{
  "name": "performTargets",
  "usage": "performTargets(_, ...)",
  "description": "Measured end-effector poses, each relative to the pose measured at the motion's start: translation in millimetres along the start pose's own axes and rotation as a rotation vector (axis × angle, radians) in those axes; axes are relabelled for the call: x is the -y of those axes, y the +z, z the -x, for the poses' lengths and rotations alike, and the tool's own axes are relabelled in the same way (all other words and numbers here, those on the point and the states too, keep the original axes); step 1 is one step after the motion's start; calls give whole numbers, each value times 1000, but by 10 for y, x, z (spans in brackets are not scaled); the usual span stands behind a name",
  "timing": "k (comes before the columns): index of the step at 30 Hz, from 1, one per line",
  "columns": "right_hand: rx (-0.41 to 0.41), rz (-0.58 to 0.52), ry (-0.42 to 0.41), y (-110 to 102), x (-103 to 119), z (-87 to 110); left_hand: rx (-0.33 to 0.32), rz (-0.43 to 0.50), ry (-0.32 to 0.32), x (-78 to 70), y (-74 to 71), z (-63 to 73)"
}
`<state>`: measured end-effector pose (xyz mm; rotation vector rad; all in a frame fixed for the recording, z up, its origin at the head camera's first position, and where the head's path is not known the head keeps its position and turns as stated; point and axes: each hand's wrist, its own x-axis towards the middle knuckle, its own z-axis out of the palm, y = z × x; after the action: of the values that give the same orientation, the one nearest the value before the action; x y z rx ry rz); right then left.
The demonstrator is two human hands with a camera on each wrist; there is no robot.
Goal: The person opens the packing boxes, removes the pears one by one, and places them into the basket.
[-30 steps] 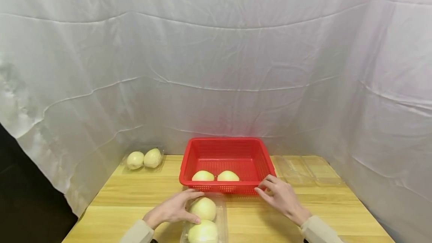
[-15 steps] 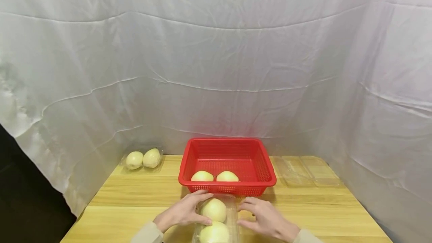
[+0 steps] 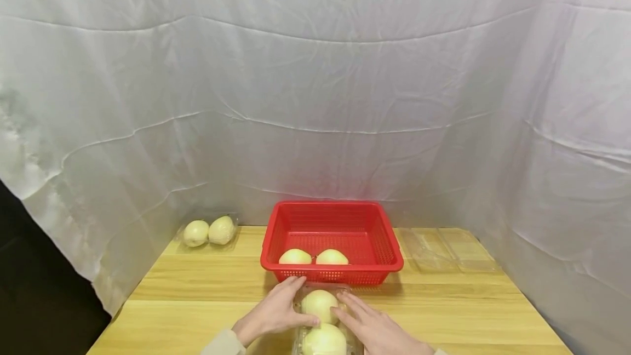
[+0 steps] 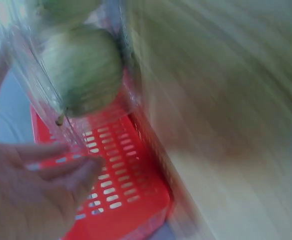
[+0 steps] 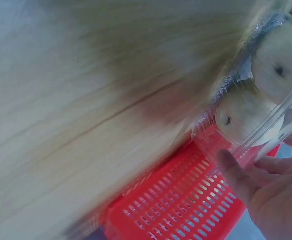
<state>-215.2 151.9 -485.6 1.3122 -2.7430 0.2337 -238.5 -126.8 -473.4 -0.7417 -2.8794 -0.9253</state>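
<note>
A clear plastic fruit box (image 3: 346,288) with two pale yellow pears (image 3: 320,307) lies in front of the red basket (image 3: 332,274). My left hand (image 3: 276,311) is at its left side, fingers near the far corner and thumb reaching over the lid between the pears. On the other side my right hand (image 3: 377,328) has its extended fingers over the box's right edge, beside the far pear. In the right wrist view, the thumb (image 5: 238,177) is at the corner of the box. Fingers (image 4: 80,177) lie close to the box's end in the left wrist view.
Two more pears (image 3: 332,257) sit at the near side inside the basket. Another clear box with two pears (image 3: 221,230) stands at the back left. Transparent plastic containers (image 3: 451,248) lie at the back right. A grey-white curtain (image 3: 315,97) hangs around the wooden table (image 3: 468,311).
The box in front has slid to the right along with my left hand. My right hand has come from the basket's near right corner down and left to the box's right edge.
</note>
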Motion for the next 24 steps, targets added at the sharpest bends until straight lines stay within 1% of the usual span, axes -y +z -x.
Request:
performTargets(2, -11, 9, -1, 5, 7, 4, -50, 11, -30, 1, 6, -4)
performTargets(4, -15, 9, 4, 5, 11, 6, -86, 38, -56, 5, 12, -12)
performTargets(8, -12, -3, 13, 8, 21, 12, -126, 95, -81, 9, 18, -33)
performTargets(10, -26, 17, -13, 25, 22, 19, -134, 129, -102, -3, 17, -44)
performTargets(14, -105, 94, -134, 64, 2, 33, -140, 213, -177, -46, 8, -69)
performTargets(16, -133, 111, -177, 74, -11, 42, -134, 261, -217, -65, 0, -78)
performTargets(18, -132, 94, -186, 76, -16, 47, -131, 296, -242, -67, 1, -84)
performTargets(20, -112, 67, -178, 71, -14, 49, -128, 314, -250, -62, 0, -85)
performTargets(24, -74, 6, -161, 58, -11, 52, -110, 356, -230, -36, -2, -99)
